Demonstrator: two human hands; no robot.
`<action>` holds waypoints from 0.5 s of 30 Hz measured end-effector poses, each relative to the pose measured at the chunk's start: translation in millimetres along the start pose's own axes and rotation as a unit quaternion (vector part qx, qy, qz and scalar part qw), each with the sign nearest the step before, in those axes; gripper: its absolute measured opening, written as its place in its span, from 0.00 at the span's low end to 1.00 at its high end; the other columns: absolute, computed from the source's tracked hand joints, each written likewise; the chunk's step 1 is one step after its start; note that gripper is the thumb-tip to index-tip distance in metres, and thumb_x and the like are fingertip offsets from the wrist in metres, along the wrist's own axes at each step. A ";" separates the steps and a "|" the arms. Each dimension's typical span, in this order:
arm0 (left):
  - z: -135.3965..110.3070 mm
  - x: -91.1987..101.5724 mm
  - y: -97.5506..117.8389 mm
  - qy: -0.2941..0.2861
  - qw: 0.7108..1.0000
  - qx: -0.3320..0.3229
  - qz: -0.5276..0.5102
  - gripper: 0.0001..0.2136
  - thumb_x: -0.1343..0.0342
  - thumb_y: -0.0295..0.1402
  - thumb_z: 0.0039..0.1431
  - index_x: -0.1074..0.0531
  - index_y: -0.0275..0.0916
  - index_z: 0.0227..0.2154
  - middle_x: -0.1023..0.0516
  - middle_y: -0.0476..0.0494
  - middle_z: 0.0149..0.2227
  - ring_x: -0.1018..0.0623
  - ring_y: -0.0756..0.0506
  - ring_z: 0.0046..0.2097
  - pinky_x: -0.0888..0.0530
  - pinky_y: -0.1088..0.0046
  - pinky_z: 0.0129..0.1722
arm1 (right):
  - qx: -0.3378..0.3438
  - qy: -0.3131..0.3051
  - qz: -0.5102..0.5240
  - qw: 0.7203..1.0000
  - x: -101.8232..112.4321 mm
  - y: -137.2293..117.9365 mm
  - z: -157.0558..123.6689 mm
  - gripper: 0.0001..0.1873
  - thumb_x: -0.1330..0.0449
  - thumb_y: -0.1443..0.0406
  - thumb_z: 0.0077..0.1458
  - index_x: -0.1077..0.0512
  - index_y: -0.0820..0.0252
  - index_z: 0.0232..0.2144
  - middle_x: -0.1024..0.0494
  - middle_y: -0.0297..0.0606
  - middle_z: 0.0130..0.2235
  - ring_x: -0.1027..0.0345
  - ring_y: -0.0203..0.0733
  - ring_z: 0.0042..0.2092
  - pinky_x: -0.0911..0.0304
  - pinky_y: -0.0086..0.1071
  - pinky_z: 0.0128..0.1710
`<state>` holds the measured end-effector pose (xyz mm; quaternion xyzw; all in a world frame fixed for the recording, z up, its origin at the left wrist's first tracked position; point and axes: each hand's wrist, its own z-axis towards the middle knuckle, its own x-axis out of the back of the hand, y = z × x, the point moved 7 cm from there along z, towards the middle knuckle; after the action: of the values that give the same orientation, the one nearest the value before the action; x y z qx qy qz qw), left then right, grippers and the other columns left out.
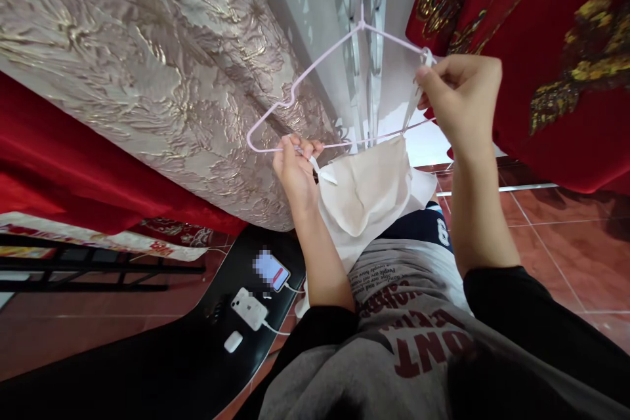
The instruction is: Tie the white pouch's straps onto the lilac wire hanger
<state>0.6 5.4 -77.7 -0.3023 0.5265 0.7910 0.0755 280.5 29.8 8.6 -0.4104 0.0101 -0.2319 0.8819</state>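
Observation:
A pale pink clothes hanger (325,52) is upright in front of me, its metal hook reaching up among white metal bars. Below it droops a cream garment (364,190) with thin white straps. My left hand (298,164) is closed around the hanger's bottom bar near its left end, beside one strap. At the hanger's right arm, my right hand (457,95) pinches the other strap (416,95), which loops over that arm. The hanger's right end is hidden behind my right hand.
Embossed beige-pink fabric (172,65) hangs at left, and red fabric with gold embroidery (551,59) at right. A black bench (147,354) at lower left bears two phones (249,307) on cables and a white earbud case (233,341). Red tiles (546,236) cover the floor.

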 end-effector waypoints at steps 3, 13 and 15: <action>0.1 0.3 -0.4 -0.013 1.000 0.003 -0.015 0.19 0.40 0.48 0.68 0.35 0.42 0.28 0.38 0.54 0.22 0.24 0.48 0.30 0.22 0.68 0.44 | -0.021 0.066 0.080 0.994 16.7 13.8 4.7 0.17 0.28 0.57 0.56 0.25 0.54 0.20 0.28 0.33 0.18 0.34 0.39 0.21 0.38 0.38 0.22; -0.5 4.0 -3.9 -0.008 1.000 0.024 0.013 0.21 0.38 0.52 0.65 0.34 0.42 0.27 0.36 0.51 0.24 0.22 0.47 0.33 0.21 0.66 0.47 | -0.162 0.274 0.297 0.900 102.3 131.3 -26.0 0.10 0.36 0.58 0.46 0.32 0.48 0.18 0.31 0.36 0.23 0.34 0.41 0.25 0.31 0.43 0.29; -1.5 1.2 -9.2 -0.014 0.999 0.037 -0.008 0.20 0.37 0.50 0.65 0.34 0.42 0.27 0.35 0.51 0.24 0.22 0.47 0.33 0.21 0.65 0.48 | -0.121 0.230 0.293 0.920 94.8 112.0 -38.3 0.02 0.37 0.60 0.45 0.24 0.47 0.23 0.23 0.38 0.27 0.28 0.45 0.29 0.27 0.46 0.35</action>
<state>4.3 7.9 -86.0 -0.2928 0.5520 0.7742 0.1005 402.0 24.9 -82.1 -0.4276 0.3606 -0.0480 0.8275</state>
